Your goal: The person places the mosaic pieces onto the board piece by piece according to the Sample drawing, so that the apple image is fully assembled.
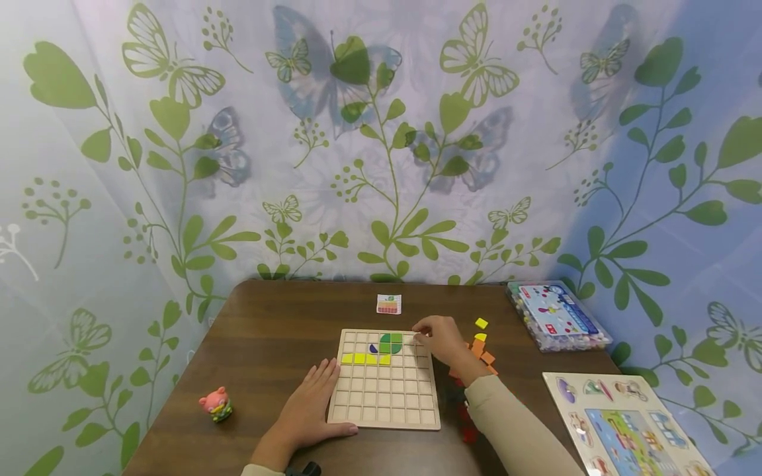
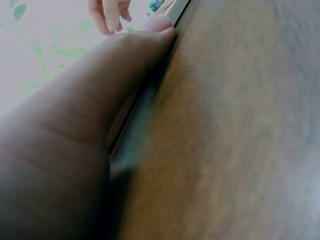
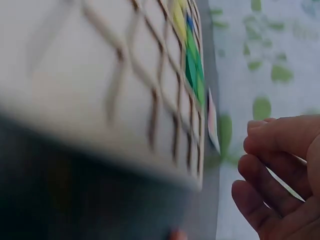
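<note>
A wooden grid board (image 1: 381,383) lies flat on the brown table, with green tiles (image 1: 389,344), a small blue tile (image 1: 373,348) and a row of yellow tiles (image 1: 360,358) in its upper cells. My left hand (image 1: 309,403) rests at the board's left edge, fingers extended and thumb along the near corner. Over the upper right corner of the board is my right hand (image 1: 443,338), its fingers loosely bent. In the right wrist view, nothing shows between the fingers of that hand (image 3: 280,170).
Loose orange tiles (image 1: 478,350), red tiles (image 1: 469,436) and a yellow tile (image 1: 481,323) lie right of the board. A picture card (image 1: 389,304) lies behind it. A bead box (image 1: 553,317) and a picture puzzle (image 1: 619,423) are at right, a pink toy (image 1: 217,404) at left.
</note>
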The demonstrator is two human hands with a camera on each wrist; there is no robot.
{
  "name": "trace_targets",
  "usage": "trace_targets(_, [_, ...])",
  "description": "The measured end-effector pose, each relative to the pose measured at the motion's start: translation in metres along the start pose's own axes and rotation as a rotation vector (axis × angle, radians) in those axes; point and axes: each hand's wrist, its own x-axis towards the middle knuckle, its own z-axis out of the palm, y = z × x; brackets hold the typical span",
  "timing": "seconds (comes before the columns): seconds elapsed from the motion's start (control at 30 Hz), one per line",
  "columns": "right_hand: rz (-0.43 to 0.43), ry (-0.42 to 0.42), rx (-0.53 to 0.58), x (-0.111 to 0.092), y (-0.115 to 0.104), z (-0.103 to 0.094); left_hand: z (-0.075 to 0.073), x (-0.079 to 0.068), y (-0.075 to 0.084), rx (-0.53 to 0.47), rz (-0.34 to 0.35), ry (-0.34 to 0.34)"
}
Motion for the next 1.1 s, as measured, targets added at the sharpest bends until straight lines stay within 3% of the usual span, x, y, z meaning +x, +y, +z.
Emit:
trace_targets(0.23, [0.15, 0.087, -0.084, 0.006, 0.052, -0.057, -0.001, -0.001, 0.0, -0.005, -0.022, -0.021])
trace_targets(0.4, [0.236, 0.102, -0.148, 0.001, 0.085, -0.081, -0.002, -0.002, 0.0, -0.003, -0.021, -0.021])
trace_targets(0.6, [0.322, 0.031, -0.177, -0.005, 0.108, -0.086, 0.001, -0.002, -0.001, 0.002, -0.023, -0.018])
trace_targets(1.1, [0.351, 0.061, -0.212, -0.005, 0.122, -0.079, 0.002, -0.002, -0.001, 0.0, 0.001, 0.019])
